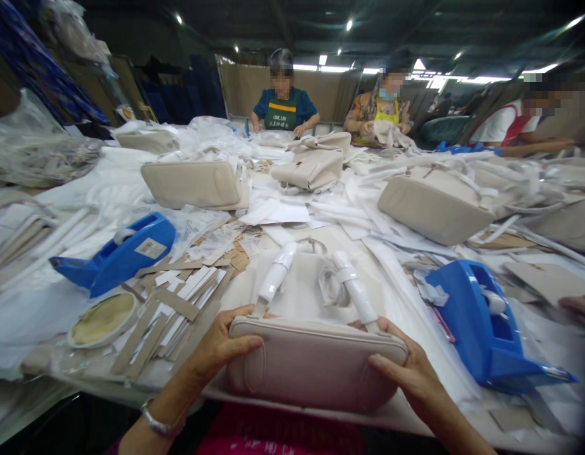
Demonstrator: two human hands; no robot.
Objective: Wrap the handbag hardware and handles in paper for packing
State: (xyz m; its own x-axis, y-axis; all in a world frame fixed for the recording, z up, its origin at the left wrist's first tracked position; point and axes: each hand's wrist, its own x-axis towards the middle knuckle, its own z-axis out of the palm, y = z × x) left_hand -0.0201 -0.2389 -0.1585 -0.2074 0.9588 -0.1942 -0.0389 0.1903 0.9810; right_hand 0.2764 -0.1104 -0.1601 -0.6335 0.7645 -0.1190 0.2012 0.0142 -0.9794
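Note:
A beige handbag (pixel 315 370) lies tipped at the table's front edge, its broad base facing me. My left hand (pixel 235 341) grips its left end, thumb on the near face and fingers behind. At the other end my right hand (pixel 399 354) holds it the same way, the fingers partly hidden by the bag. Two straps wrapped in white material, a left strap (pixel 279 272) and a right strap (pixel 351 284), stretch away from the bag across the table. Between them sits a small clear-wrapped coil (pixel 332 287).
Blue tape dispensers flank me, one at left (pixel 126 253) and one at right (pixel 482 328). Beside a round dish (pixel 102 319) lie cardboard strips (pixel 178 309). More beige bags (pixel 192 183) stand farther back among white paper. Several people work around the table; a blurred hand (pixel 579 306) is at far right.

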